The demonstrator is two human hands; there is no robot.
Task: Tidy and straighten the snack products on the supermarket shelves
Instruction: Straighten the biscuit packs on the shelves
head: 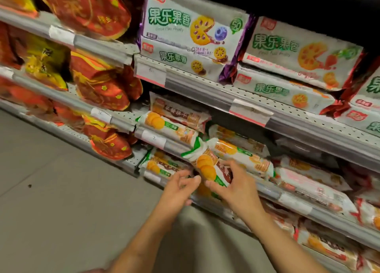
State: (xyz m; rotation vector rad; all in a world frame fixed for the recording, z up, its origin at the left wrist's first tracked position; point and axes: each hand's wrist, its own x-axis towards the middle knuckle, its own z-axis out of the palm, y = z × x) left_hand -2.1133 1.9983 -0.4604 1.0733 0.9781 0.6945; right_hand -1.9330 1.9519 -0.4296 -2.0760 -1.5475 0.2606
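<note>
A white and green biscuit pack (206, 166) with round orange biscuits printed on it sticks out tilted over the edge of a lower shelf (269, 192). My right hand (236, 187) grips its lower right side, thumb under the front. My left hand (181, 187) is at its left lower end with fingers curled and apart; whether it touches the pack is unclear. Similar biscuit packs (170, 127) lie stacked on the shelf above and behind, and another such pack (242, 155) lies right behind the held one.
Large white fruit-biscuit packs (185, 32) fill the upper shelf. Red and yellow snack bags (102, 83) crowd the shelves to the left. Price tag holders (153, 138) run along the shelf edges. Grey floor (51, 190) lies at lower left.
</note>
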